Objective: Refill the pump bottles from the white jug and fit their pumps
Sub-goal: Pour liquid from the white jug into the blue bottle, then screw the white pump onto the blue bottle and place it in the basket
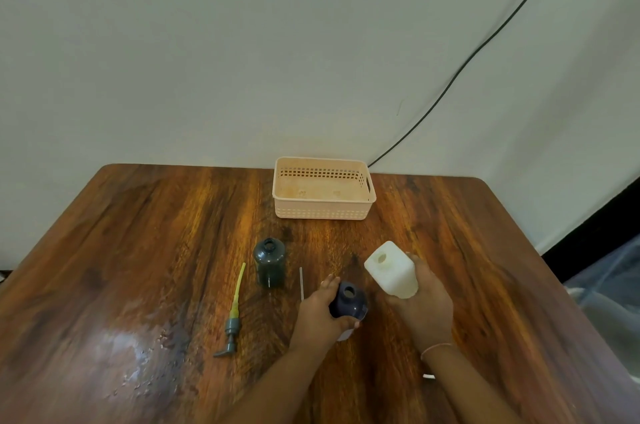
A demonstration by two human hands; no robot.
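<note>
Right hand (420, 299) grips the jug (391, 269), its open mouth tilted toward the bottle (348, 300). Left hand (320, 314) clasps that bottle, just beside the jug.

A single head-mounted wide-angle view is provided, directed forward and downward from above the near edge of the wooden table (138, 250); the wall (242, 42) behind is included.

The white jug (391, 269), square-bodied and uncapped, is tilted with its mouth toward the dark blue bottle (349, 300), which is open-necked and slightly tilted. A dark green bottle (269, 262) stands upright, also open. Left of it a grey pump (231, 326) with a yellow tube lies flat.
</note>
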